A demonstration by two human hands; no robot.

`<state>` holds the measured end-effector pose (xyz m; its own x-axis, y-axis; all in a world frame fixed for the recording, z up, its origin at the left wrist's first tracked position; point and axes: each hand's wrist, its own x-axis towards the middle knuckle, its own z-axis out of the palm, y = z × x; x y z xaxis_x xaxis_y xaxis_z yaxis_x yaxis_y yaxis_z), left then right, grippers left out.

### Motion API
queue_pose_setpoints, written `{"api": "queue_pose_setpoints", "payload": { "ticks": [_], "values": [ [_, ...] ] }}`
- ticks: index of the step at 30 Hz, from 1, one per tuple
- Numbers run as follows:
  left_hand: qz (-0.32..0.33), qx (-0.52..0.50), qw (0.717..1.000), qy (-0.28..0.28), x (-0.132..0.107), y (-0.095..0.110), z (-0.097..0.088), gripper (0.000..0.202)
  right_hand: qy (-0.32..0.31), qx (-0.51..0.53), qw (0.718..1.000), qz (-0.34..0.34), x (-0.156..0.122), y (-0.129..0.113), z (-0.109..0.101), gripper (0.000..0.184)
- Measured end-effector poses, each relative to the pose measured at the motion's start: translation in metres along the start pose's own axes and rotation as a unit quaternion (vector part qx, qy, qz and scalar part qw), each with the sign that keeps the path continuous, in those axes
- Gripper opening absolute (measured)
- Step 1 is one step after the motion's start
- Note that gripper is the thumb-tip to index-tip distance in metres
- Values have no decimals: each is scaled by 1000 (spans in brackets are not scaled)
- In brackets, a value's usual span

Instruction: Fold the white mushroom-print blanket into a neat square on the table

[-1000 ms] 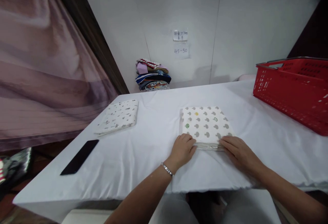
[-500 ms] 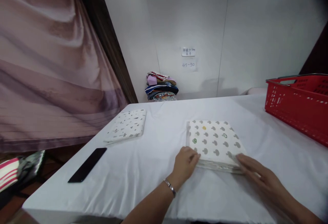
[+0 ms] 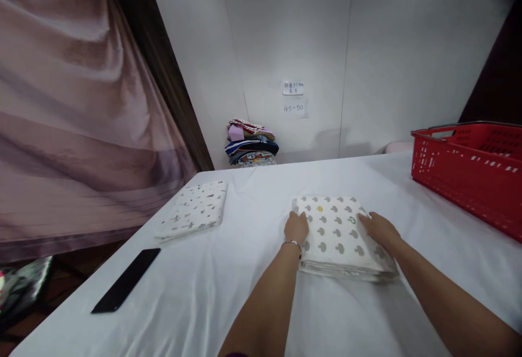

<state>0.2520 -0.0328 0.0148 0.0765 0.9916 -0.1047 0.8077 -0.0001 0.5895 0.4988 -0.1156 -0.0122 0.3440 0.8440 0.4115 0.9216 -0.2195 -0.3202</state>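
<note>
A folded white cloth with grey mushroom prints (image 3: 336, 234) lies flat on the white-covered table (image 3: 253, 270) in front of me. My left hand (image 3: 297, 227) rests on the cloth's left edge with fingers curled over it, a thin bracelet at the wrist. My right hand (image 3: 380, 229) lies flat on the cloth's right side, fingers stretched forward. A second folded white cloth with small dark prints (image 3: 194, 215) sits on the table to the left, away from both hands.
A red plastic basket (image 3: 468, 174) stands at the table's right. A black phone (image 3: 126, 279) lies near the left edge. A stack of folded colourful clothes (image 3: 250, 143) sits against the white wall at the back. A mauve curtain (image 3: 73, 106) hangs at left.
Both hands have slid from the cloth's near edge forward along its sides onto its top. The cloth stays in place; the view shifted slightly.
</note>
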Motion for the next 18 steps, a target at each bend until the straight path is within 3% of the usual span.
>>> {"api": "queue_pose_setpoints", "payload": {
  "ticks": [3,5,11,15,18],
  "values": [
    [7,18,1000,9,-2,-6,5,30,-95,-25,987,131,-8,-11,4,53],
    [13,23,1000,13,-3,-10,6,29,-141,-26,975,172,-12,-16,3,55],
    [16,22,1000,10,2,-8,1,32,-219,1,954,205,-2,-14,-6,59],
    [-7,23,1000,6,19,7,-4,48,-231,13,947,222,24,-15,-4,66],
    [-19,34,999,11,33,15,-1,45,-229,7,945,235,39,-20,4,68]
  ]
}}
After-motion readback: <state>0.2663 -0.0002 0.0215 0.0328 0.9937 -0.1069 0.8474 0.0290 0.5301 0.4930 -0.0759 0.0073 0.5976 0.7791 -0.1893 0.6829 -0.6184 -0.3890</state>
